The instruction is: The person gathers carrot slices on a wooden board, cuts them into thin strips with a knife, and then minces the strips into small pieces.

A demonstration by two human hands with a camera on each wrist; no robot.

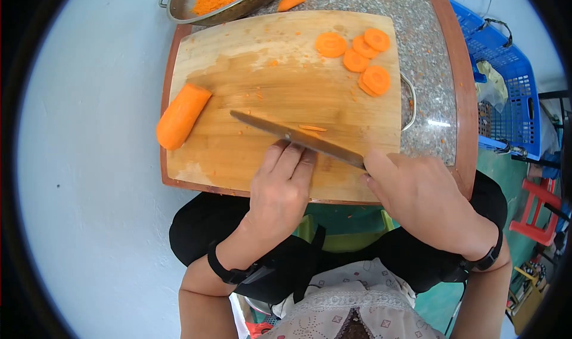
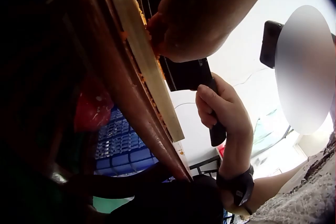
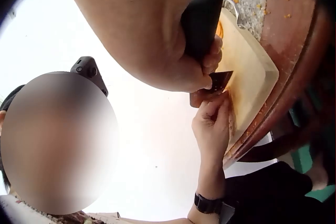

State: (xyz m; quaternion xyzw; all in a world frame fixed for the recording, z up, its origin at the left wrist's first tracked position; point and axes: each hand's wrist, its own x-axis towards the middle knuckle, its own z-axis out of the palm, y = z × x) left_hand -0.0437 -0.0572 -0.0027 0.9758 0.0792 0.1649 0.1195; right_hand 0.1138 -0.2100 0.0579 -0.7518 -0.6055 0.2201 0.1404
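Note:
My right hand point(image 1: 417, 190) grips the black handle of a broad-bladed kitchen knife point(image 1: 268, 126), whose blade stands edge down over the wooden cutting board point(image 1: 238, 59). Bent fingers of my left hand point(image 1: 280, 190) meet the near side of the blade, fingertips low at the board. What lies under those fingertips is hidden; I cannot tell if they pinch it. Thin carrot strips point(image 1: 313, 128) lie just beyond the blade. A large cut piece of carrot point(image 1: 183, 117) rests at the board's left edge. Several round carrot slices point(image 1: 330, 44) are at the far right, some overlapping.
A metal pan point(image 1: 238, 8) of shredded carrot stands past the board's far edge, a carrot end point(image 1: 291, 0) beside it. The board sits on a wood-rimmed stone tabletop point(image 1: 426, 47). Blue plastic baskets point(image 1: 518, 71) and a red stool point(image 1: 536, 211) are at the right.

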